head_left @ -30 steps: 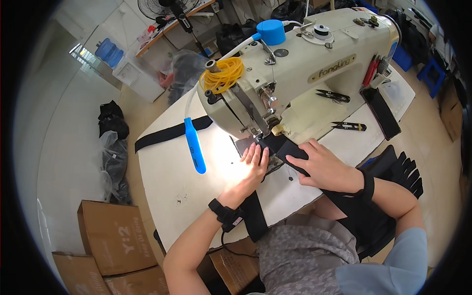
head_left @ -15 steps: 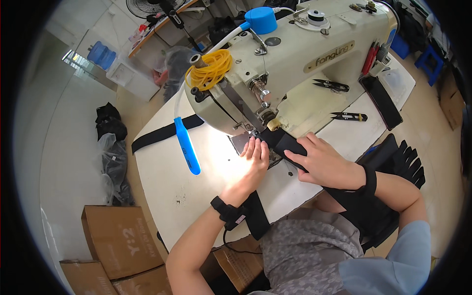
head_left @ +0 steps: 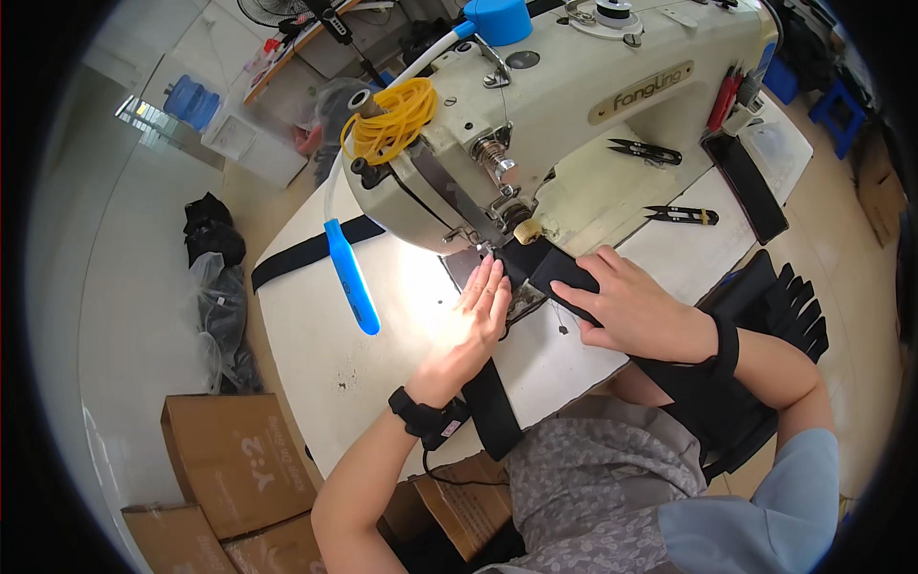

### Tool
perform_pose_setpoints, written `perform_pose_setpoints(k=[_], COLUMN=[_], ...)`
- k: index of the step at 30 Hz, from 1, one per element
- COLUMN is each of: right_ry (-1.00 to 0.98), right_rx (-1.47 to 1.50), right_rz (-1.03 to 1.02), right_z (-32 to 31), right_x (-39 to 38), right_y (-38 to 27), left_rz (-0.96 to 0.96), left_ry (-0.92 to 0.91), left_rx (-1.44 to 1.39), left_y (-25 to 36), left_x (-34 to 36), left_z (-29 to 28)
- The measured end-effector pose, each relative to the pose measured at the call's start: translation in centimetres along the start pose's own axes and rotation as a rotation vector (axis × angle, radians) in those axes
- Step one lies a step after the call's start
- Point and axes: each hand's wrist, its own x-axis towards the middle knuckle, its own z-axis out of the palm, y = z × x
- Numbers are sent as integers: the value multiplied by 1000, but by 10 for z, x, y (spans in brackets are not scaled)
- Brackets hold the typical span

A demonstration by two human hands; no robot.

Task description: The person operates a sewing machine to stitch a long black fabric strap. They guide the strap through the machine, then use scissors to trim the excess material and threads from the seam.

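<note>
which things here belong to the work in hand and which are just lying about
In use:
- left hand
- right hand
- black fabric
- sewing machine

Apparently just lying about:
- two thread snips
- dark flat slab
- cardboard boxes
- blue stool

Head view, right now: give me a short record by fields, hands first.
Left hand: fingers extended, tips near the needle area; contact with the black fabric unclear
Right hand: gripping the black fabric, thumb on top
Machine: cream sewing machine, yellow loops around its front post
Lamp: blue stick lamp, left of the machine head
Snips: front pair and rear pair, both left of a dark slab
</note>
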Motion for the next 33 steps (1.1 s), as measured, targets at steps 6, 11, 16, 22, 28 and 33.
perform_pose_setpoints(k=[6,11,16,22,28,33], right_ry=[94,76,8,65,14,22], right_rx=[-65,-66,-65,-150,-177,-133], right_rz=[-81,-75,-10,-70,-40,-43], right_z=[3,0,5,-1,3,3], right_x=[0,0,-3,-1,-2,-3], right_y=[3,2,-3,-4,-3,-5], left_rz=[38,42,54,50,-27,7], left_ry=[-2,39,2,-6,74,124], left_rx=[75,53,61,127,-21,6], left_y=[0,-4,-5,1,-2,-1], left_x=[-2,-1,2,5,5,12], left_z=[1,6,3,4,10,9])
